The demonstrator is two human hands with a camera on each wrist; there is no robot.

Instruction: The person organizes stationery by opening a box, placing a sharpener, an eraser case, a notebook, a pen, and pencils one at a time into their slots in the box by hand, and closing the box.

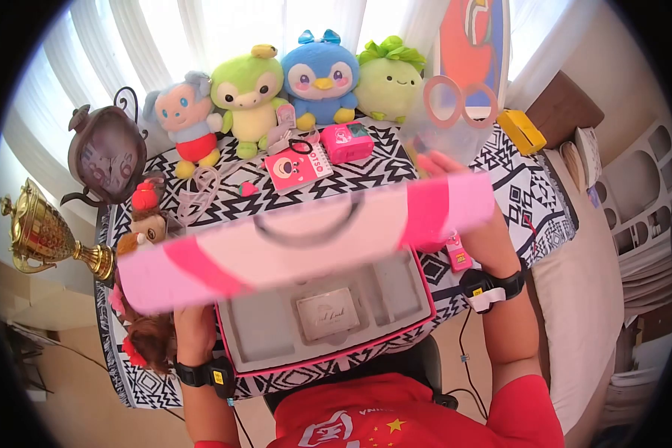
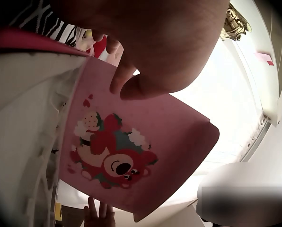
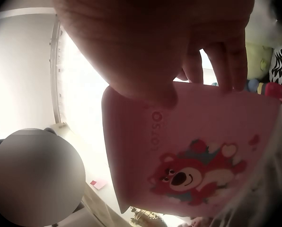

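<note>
In front of me, a person in a red shirt point(image 1: 425, 414) held up a pink lid point(image 1: 381, 231), the left hand point(image 2: 160, 52) and right hand point(image 3: 174, 47) gripping opposite ends, by an open grey-lined box point(image 1: 261, 328) on the counter point(image 1: 145, 381); four plush toys point(image 1: 321, 86) sat behind.

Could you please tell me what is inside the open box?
A grey tray fills the box, with what looks like a small card near its middle. The raised pink lid hides the far part, so I cannot see what lies there.
</note>
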